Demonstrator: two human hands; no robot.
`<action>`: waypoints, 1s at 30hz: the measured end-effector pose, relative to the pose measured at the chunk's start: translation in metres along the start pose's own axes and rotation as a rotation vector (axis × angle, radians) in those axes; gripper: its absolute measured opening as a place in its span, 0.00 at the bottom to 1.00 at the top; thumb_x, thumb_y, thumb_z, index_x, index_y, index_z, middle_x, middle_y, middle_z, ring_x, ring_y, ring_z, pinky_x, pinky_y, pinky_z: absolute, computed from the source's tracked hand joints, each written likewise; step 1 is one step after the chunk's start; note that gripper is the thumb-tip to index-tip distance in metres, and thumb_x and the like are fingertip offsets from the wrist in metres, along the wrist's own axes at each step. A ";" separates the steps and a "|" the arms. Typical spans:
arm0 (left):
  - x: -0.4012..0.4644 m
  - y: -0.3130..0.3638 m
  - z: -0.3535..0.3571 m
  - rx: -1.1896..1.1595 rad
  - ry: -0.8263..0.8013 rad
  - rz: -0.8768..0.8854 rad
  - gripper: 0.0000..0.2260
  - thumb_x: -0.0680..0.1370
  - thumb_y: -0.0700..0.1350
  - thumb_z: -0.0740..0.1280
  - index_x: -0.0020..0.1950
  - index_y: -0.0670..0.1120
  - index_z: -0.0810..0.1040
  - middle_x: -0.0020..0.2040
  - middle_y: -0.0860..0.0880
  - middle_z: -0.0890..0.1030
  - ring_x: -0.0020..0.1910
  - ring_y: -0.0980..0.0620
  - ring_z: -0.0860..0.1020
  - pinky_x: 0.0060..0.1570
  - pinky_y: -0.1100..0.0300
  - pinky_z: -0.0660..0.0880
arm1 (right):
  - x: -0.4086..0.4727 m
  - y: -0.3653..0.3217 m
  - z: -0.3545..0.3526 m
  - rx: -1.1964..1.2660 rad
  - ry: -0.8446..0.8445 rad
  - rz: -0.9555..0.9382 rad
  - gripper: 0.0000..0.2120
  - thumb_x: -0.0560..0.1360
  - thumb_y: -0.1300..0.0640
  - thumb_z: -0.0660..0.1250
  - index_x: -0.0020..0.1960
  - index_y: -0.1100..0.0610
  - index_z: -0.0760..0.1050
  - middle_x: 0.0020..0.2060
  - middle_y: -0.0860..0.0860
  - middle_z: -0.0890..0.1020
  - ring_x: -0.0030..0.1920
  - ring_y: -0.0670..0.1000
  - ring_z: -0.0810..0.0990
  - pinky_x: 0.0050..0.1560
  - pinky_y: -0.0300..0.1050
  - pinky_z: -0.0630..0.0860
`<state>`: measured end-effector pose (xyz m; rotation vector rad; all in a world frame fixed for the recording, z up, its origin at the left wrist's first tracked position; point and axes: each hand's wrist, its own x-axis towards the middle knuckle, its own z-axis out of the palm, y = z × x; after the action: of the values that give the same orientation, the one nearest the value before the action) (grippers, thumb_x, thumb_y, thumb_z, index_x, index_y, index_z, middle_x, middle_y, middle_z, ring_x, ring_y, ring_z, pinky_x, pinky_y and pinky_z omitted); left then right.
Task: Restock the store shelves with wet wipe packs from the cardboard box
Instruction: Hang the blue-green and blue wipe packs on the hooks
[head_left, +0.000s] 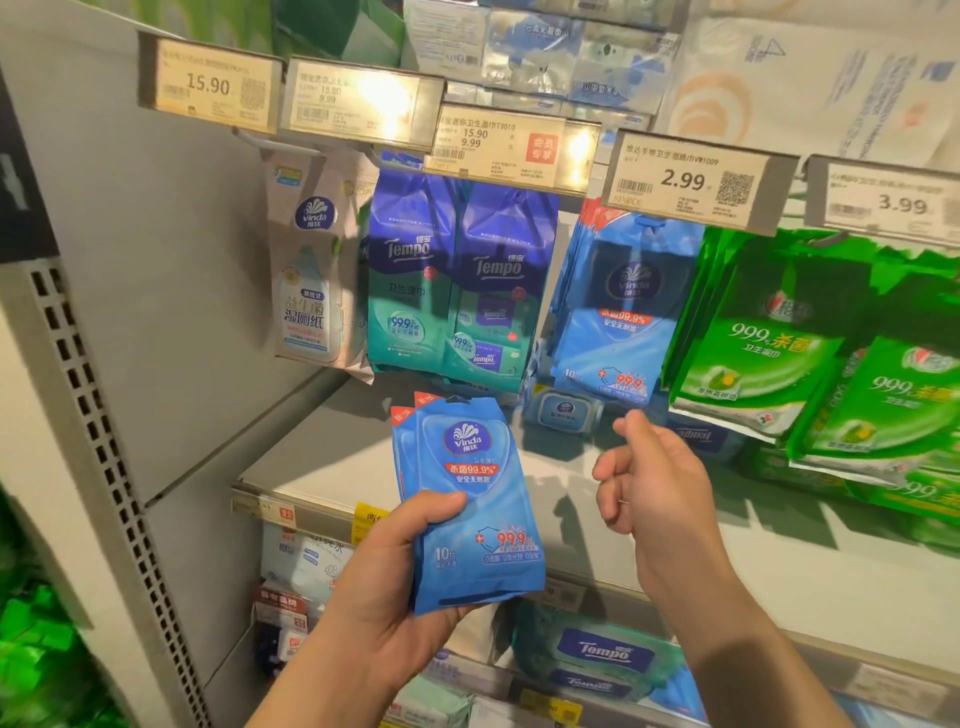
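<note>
My left hand (400, 577) grips a small stack of blue Vinda wet wipe packs (475, 499), thumb across the front, held upright in front of the shelf. My right hand (649, 483) hovers to the right of the packs, fingers loosely curled, holding nothing. Matching blue Vinda packs (621, 306) hang from a peg under the 2.99 price tag (691, 182), just above and behind my right hand. The cardboard box is not in view.
Tempo packs (457, 280) hang left of the blue ones, green packs (810, 353) to the right, a white Vinda pack (311, 270) at far left. A white shelf board (322, 467) lies below. More packs (602, 654) sit on the lower shelf. A perforated upright (98, 441) stands left.
</note>
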<state>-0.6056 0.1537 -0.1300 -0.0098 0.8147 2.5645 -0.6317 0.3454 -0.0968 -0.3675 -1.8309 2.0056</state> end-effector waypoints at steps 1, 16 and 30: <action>0.000 0.000 0.001 0.004 0.004 -0.003 0.19 0.69 0.39 0.68 0.60 0.43 0.82 0.56 0.37 0.85 0.41 0.37 0.85 0.37 0.45 0.83 | -0.003 0.004 -0.001 -0.001 -0.015 0.016 0.10 0.85 0.50 0.60 0.52 0.57 0.72 0.26 0.50 0.76 0.19 0.48 0.66 0.19 0.36 0.59; 0.000 -0.013 0.016 0.113 -0.037 0.038 0.20 0.73 0.40 0.68 0.65 0.41 0.81 0.58 0.35 0.84 0.44 0.38 0.85 0.39 0.46 0.84 | -0.046 0.008 -0.016 -0.424 -0.495 0.141 0.24 0.79 0.36 0.64 0.54 0.58 0.76 0.39 0.58 0.83 0.30 0.52 0.76 0.26 0.42 0.63; 0.005 -0.025 0.022 0.254 0.005 0.077 0.21 0.73 0.39 0.70 0.67 0.43 0.79 0.59 0.39 0.84 0.52 0.35 0.85 0.46 0.40 0.83 | -0.051 0.011 -0.029 -0.446 -0.342 0.019 0.07 0.82 0.48 0.64 0.51 0.49 0.78 0.37 0.48 0.83 0.30 0.48 0.77 0.30 0.38 0.72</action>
<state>-0.5969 0.1859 -0.1258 0.0949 1.1572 2.5132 -0.5749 0.3476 -0.1142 -0.1676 -2.5018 1.7382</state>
